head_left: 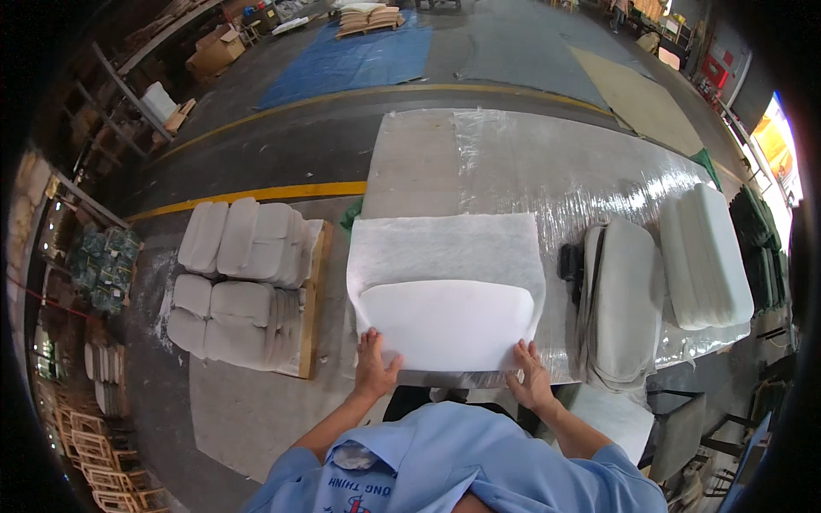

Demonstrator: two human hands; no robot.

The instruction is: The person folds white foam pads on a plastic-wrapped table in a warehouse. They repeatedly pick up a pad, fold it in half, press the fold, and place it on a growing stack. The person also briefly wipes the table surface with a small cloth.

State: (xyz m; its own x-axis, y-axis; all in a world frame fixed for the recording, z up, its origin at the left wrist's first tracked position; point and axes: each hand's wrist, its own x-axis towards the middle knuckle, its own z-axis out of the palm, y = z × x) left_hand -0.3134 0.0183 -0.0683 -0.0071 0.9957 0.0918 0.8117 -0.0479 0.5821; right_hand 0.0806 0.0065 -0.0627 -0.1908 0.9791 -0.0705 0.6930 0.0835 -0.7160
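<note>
In front of me lies a white foam pad (449, 325) with a curved far edge and rounded corners. Under it is a white fibrous sheet (443, 248), which sticks out beyond the pad's far side. My left hand (375, 366) touches the pad's near left corner, fingers stretched forward and thumb apart. At the near right corner, my right hand (530, 376) rests in much the same way, its fingers extended along the edge. Both hands look open, though the undersides of the fingers are hidden.
Plastic film covers the table (410, 162). To the right stand a stack of grey pads (629, 299), a dark object (569, 261) and a stack of white pads (710, 256). Grey covered pads (248, 239) sit on a wooden pallet at left. Chair frames (94, 453) are lower left.
</note>
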